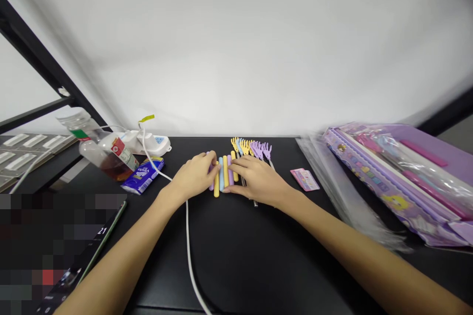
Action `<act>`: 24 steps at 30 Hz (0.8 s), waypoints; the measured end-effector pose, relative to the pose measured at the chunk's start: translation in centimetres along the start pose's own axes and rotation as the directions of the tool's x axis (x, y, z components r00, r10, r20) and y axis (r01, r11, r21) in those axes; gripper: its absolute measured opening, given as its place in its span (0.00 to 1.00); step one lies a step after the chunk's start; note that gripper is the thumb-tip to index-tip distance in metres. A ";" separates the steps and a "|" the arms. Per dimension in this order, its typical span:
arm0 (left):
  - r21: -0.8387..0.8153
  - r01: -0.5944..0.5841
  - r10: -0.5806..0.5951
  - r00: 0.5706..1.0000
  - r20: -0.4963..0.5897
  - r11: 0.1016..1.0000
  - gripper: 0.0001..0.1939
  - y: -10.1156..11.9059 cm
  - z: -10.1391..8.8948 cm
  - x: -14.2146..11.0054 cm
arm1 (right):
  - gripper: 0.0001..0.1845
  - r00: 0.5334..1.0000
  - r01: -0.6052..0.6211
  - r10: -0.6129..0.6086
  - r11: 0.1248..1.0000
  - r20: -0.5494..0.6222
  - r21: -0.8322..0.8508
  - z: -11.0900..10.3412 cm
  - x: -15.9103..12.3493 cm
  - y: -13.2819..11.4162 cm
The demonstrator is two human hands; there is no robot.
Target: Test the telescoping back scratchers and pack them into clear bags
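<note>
A row of several pastel tubes in purple, yellow and blue lies side by side on the black table, with a blue tube (221, 175) near its middle. My left hand (195, 173) curls its fingers over the purple and yellow tubes at the left end. From the other side, my right hand (256, 179) lies across the right end, fingers stretched and thumb apart at the tubes' near ends. Behind and under this hand are claw-headed back scratchers (260, 148) in yellow, blue and purple with thin metal rods; the hand partly hides them.
At left stand a tilted-looking bottle (107, 150), a blue tissue pack (144, 175), a white power strip (157, 144) and a tablet-like screen (107, 224). A white cable (188, 251) crosses the table. Rightward lie a pink packet (305, 179), clear plastic sleeves (343, 192) and a purple box (388, 187).
</note>
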State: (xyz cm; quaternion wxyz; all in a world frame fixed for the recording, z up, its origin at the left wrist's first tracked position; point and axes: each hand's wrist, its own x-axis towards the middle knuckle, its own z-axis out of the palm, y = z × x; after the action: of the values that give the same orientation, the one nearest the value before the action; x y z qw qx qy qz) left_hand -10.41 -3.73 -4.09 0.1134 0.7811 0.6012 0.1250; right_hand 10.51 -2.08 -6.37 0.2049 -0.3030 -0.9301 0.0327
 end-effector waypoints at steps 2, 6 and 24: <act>0.005 0.015 -0.015 1.000 -0.018 1.000 0.08 0.0 0.0 0.0 | 0.25 1.000 0.013 -0.013 0.999 -0.016 0.042 -0.3 -0.2 0.0; 0.068 0.108 -0.102 0.992 -0.080 0.992 0.10 0.2 0.3 0.1 | 0.15 0.997 -0.035 0.041 0.996 -0.066 0.081 -0.8 -0.4 0.0; 0.013 0.026 -0.024 0.985 -0.172 1.000 0.24 0.6 1.6 -0.4 | 0.06 0.968 -0.238 0.223 0.960 0.113 0.150 -1.2 2.7 0.3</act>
State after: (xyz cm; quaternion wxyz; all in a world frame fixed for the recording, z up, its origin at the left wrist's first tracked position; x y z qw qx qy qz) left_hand -9.40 -4.33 -5.42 0.0570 0.7607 0.6193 0.1858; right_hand 9.22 -0.40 -4.33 0.1792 -0.3898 -0.8914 0.1464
